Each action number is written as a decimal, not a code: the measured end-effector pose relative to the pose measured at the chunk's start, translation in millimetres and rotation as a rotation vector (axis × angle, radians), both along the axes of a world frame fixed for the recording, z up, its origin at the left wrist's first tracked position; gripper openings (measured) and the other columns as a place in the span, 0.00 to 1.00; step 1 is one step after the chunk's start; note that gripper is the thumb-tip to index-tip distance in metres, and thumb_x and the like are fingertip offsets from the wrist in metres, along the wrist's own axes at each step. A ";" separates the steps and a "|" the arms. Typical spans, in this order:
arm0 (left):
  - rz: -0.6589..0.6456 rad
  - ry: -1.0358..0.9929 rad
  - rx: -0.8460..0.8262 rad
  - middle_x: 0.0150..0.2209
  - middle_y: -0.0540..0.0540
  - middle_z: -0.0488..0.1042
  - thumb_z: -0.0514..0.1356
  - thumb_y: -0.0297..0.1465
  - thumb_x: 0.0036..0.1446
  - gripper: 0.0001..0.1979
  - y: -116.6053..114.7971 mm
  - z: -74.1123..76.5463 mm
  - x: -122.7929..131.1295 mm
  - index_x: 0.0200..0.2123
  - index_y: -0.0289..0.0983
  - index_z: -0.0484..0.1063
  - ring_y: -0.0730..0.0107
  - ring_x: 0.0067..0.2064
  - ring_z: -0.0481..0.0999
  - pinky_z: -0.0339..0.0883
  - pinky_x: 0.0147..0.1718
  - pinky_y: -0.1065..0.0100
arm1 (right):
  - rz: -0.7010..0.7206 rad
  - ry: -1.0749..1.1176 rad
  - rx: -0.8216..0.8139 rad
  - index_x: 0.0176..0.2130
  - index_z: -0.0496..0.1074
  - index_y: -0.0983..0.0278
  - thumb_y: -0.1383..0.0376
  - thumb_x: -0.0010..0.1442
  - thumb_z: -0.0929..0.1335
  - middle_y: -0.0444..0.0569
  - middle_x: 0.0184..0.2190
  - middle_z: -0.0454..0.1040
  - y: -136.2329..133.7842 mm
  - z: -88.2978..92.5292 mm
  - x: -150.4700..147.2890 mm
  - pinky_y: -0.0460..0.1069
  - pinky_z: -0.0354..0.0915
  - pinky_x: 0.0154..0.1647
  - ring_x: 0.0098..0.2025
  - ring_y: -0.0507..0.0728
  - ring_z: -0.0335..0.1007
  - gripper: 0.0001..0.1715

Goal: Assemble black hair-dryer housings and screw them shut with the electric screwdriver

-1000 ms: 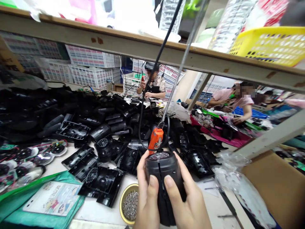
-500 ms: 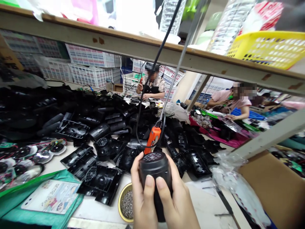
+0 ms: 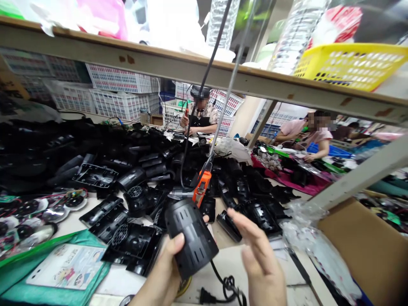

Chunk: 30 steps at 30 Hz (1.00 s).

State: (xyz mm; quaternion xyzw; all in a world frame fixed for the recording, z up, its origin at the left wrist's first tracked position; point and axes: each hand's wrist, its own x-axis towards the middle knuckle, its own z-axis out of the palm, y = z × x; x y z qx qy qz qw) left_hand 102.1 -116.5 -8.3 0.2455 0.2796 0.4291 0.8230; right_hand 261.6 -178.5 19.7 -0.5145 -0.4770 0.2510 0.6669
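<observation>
My left hand (image 3: 167, 265) grips a black cylindrical plastic housing (image 3: 191, 238) with slotted vents, its thumb on the near side. The housing is tilted, and a black power cord (image 3: 231, 284) with a plug hangs below it. To its right, my right hand (image 3: 263, 255) is off the housing, fingers stretched out and apart from the thumb, slightly blurred. An orange electric screwdriver (image 3: 201, 187) hangs just behind the housing from a cable and a coiled spring. Black half shells (image 3: 134, 244) lie left of my left hand. A yellow-rimmed bowl (image 3: 185, 285) is mostly hidden beneath the housing.
Black plastic parts (image 3: 95, 148) pile across the bench. Wired round components (image 3: 54, 210) and a green bag (image 3: 60, 272) are at left. A cardboard box (image 3: 360, 246) and slanted post (image 3: 360, 174) stand right. A shelf beam (image 3: 178, 59) crosses above. Two co-workers sit beyond.
Both hands held the housing upright before. Now my right hand has let go and moved right, while my left hand has turned the housing on a slant, bringing its cord into view.
</observation>
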 end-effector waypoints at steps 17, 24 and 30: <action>0.148 0.006 -0.246 0.49 0.39 0.85 0.63 0.46 0.64 0.26 3.6 4.0 7.3 0.58 0.35 0.75 0.55 0.48 0.84 0.80 0.43 0.61 | -0.322 -1.140 0.200 0.47 0.72 0.66 0.76 0.67 0.67 0.47 0.27 0.72 3.7 -37.1 -17.4 0.52 0.56 0.33 0.30 0.58 0.60 0.10; 0.190 0.057 -0.194 0.45 0.40 0.85 0.65 0.45 0.61 0.30 1.1 -0.9 9.9 0.61 0.36 0.72 0.54 0.46 0.84 0.80 0.43 0.57 | -0.269 -1.034 0.228 0.43 0.73 0.64 0.75 0.67 0.67 0.44 0.26 0.71 8.8 -35.2 -8.0 0.50 0.57 0.33 0.28 0.55 0.61 0.09; 0.234 0.176 0.393 0.57 0.35 0.79 0.75 0.53 0.39 0.44 -2.4 -21.9 20.6 0.59 0.43 0.75 0.32 0.66 0.69 0.66 0.61 0.42 | 0.067 -0.074 -0.185 0.52 0.76 0.59 0.46 0.74 0.56 0.51 0.45 0.82 13.6 -40.8 -7.8 0.52 0.72 0.47 0.48 0.60 0.79 0.30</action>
